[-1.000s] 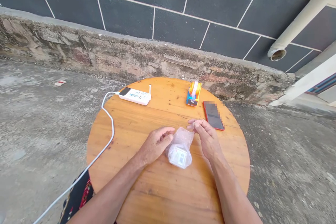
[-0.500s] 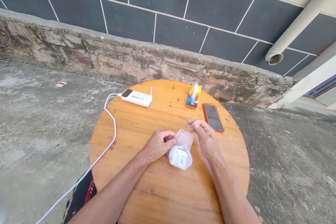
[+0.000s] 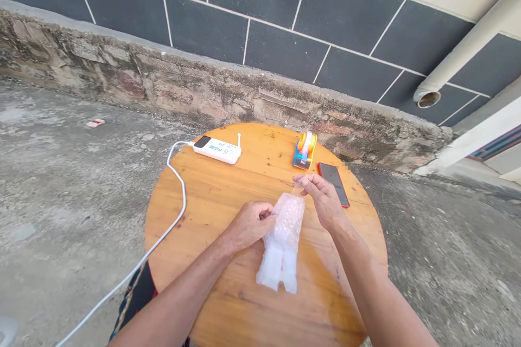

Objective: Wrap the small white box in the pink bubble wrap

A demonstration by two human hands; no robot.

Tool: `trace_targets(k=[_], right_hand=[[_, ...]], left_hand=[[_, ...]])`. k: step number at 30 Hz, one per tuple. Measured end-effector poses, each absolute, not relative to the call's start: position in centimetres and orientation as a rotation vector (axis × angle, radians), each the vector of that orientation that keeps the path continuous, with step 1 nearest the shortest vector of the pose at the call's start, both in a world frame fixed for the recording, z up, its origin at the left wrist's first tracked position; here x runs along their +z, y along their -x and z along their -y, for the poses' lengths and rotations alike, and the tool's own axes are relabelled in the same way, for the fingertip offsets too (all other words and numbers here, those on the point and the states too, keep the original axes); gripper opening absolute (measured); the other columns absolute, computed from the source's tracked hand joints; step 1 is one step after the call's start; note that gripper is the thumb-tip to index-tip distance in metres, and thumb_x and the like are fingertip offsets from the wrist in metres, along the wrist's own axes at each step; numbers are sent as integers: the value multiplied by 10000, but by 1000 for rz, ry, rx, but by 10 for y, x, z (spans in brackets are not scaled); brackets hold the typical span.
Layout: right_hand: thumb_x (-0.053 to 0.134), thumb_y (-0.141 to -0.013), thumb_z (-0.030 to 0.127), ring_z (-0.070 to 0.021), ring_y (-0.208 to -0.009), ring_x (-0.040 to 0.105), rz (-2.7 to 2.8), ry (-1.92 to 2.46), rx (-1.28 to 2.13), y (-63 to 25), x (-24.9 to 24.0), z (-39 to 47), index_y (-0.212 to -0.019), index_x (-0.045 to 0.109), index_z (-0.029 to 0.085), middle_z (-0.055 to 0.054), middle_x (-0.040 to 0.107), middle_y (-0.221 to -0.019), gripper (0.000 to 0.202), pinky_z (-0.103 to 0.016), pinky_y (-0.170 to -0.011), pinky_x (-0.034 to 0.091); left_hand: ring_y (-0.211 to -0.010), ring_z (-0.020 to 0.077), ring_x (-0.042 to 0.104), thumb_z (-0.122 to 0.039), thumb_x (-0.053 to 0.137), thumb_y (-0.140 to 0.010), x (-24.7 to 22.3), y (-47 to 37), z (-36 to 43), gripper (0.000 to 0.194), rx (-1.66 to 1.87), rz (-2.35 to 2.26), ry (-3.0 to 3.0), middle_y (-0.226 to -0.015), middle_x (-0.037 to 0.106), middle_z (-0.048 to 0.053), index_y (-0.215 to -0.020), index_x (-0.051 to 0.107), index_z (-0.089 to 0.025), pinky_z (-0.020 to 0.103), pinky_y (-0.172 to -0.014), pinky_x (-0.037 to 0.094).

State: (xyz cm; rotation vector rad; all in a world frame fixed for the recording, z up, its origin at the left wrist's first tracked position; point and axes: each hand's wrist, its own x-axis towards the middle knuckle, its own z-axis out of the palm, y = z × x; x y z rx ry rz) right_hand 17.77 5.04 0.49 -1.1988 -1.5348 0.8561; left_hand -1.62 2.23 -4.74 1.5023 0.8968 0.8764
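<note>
A clear bubble-wrap bundle [image 3: 283, 238] lies lengthwise on the round wooden table [image 3: 228, 303], its lower end spread into two flaps. My left hand [image 3: 253, 223] grips its left edge between thumb and fingers. Just beyond the bundle's top edge, my right hand [image 3: 319, 195] pinches a thin clear strip that looks like tape, reaching toward the wrap. Whatever is inside the wrap is blurred by the plastic.
Near the far edge stands an orange and blue tape dispenser [image 3: 305, 150], with a red-edged phone [image 3: 334, 184] to its right. A white power bank [image 3: 217, 150] with a white cable [image 3: 183, 190] sits at the back left. A stone wall base [image 3: 228, 92] runs behind.
The bundle now shows longer, with its flaps spread toward me and the boxy labelled end out of sight. My right hand has moved slightly up and right, still pinching the strip.
</note>
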Motion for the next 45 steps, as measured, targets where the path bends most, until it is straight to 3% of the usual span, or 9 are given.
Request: trace_targets(k=[10,14,17,21,24,27,34,42,45], right_hand=[[512,-860,442,-187,-817,600,1374,1294,711,-179,-4,-53,-837,640,182,-64,663,-965,291,-293,-682,419],[497,-888,446,-147,-661,559,1350,1343,561,-178,-1,-15,-852,568,203,-5,610,-757,256,-263,-643,413],[506,-873,491,-138,-550,494,1673,1530,538,-161,5,13,-731,541,205,21,541,-595,321,-236,-541,348],[538,-826,526,-145,-472,449,1984,1865,117,-130,6,23,-605,494,204,10,508,-495,393,-253,-503,233],[524,-836,423,-148,-473,450,1953,1954,-46,-123,4,19,-595,475,204,5,519,-502,328,-258,-507,206],[476,-835,312,-131,-459,423,1843,1879,150,-137,1,19,-588,441,209,30,491,-492,270,-248,-500,232],[559,-782,420,-177,-616,533,1432,1525,731,-190,-2,18,-638,522,208,-8,578,-620,259,-272,-610,412],[624,-753,447,-146,-504,466,1304,1499,720,-209,-38,-6,-660,536,204,26,525,-548,274,-255,-507,365],[589,-787,447,-148,-500,467,1328,1506,675,-206,-47,-7,-673,529,209,31,522,-543,271,-250,-497,351]], left_hand=[[-489,79,341,-302,514,-756,-45,15,-23,215,899,-972,-1416,-530,389,-60,-597,482,-160,197,-449,214],[-485,76,321,-307,516,-753,-44,15,-23,241,930,-1006,-1391,-521,359,-63,-570,454,-164,197,-448,212],[-489,81,347,-315,527,-740,-43,15,-23,222,941,-1007,-1379,-527,390,-57,-588,492,-157,195,-445,225],[-499,82,363,-312,554,-708,-45,15,-24,196,961,-1006,-1390,-540,423,-53,-602,511,-152,190,-448,237],[-496,79,351,-328,550,-722,-45,15,-25,222,977,-1004,-1411,-537,414,-55,-593,495,-156,189,-450,239],[-484,76,328,-348,554,-734,-43,15,-24,265,993,-1015,-1422,-516,379,-61,-567,470,-160,191,-446,225],[-482,83,363,-355,533,-765,-41,17,-24,269,1047,-1088,-1415,-511,405,-60,-584,489,-160,195,-457,249],[-630,128,520,-336,567,-757,-40,15,-31,191,1161,-1236,-1427,-682,579,-27,-835,607,-167,218,-586,388],[-664,130,506,-370,561,-776,-31,22,-28,198,1251,-1302,-1516,-687,545,-28,-720,549,-180,230,-632,385]])
